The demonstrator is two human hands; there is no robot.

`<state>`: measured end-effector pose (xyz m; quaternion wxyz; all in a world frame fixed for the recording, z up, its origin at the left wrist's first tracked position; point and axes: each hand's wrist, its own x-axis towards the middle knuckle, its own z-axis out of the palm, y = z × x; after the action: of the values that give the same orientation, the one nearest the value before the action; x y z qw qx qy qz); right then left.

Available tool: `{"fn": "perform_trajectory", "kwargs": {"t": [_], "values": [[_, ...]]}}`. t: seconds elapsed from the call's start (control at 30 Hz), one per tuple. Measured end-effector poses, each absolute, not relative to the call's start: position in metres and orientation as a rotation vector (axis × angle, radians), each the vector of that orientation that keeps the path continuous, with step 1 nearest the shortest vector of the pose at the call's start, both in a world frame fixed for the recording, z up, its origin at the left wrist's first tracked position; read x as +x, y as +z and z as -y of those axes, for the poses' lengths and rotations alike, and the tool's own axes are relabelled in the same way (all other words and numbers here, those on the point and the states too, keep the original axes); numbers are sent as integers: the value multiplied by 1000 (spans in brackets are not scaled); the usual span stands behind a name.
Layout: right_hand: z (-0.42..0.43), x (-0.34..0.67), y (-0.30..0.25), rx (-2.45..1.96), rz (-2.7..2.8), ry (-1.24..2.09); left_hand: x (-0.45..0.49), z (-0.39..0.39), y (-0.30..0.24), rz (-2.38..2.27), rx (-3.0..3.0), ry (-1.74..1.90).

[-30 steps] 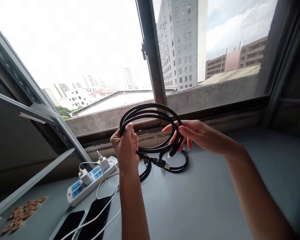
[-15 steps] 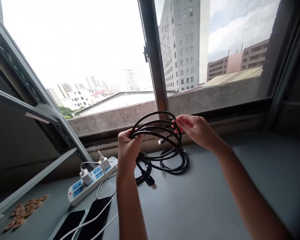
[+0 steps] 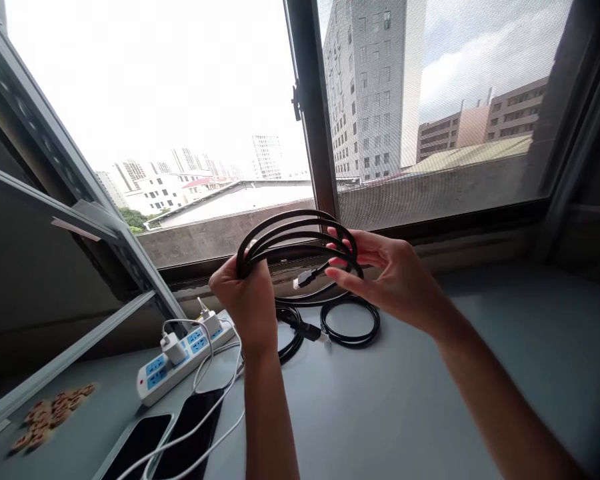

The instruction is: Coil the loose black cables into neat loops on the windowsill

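A black cable [image 3: 300, 235], wound in several loops, hangs in the air above the table. My left hand [image 3: 247, 293] is closed around the left side of these loops. At their right side, my right hand [image 3: 395, 277] has its fingers and thumb spread, with the loops passing between them. One dark cable plug [image 3: 307, 277] with a pale tip hangs inside the coil, and another plug [image 3: 310, 331] dangles lower down. Behind and below on the table lie a small black coiled cable [image 3: 351, 343] and a second coiled cable [image 3: 293, 350], partly hidden by my left arm.
On the left stands a white power strip [image 3: 147, 397] with plugged-in chargers. White cables cross two dark-screened phones [image 3: 195, 420] near the front. Small brown pieces [image 3: 55, 417] lie at the far left. A metal rack [image 3: 130, 247] rises beside the window [image 3: 325, 180] behind the table [image 3: 380, 413].
My left hand has moved left and the loops are now more gathered and higher. The fingers of my right hand have spread apart. The lower plug has swung right.
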<state>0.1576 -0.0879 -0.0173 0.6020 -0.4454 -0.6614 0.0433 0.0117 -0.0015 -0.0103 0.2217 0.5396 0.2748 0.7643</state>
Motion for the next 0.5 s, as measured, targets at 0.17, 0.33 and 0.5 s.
{"fn": "perform_trajectory", "kwargs": {"t": [0.17,0.33,0.5], "values": [[94,159,-16,-1133,1485,-92,15,16,-8,-593,1533,2172],[102,161,-13,-1177,1431,-170,21,30,-6,-446,1435,2200],[102,159,-16,-1248,1544,-47,24,40,0,-324,1237,2051]]}}
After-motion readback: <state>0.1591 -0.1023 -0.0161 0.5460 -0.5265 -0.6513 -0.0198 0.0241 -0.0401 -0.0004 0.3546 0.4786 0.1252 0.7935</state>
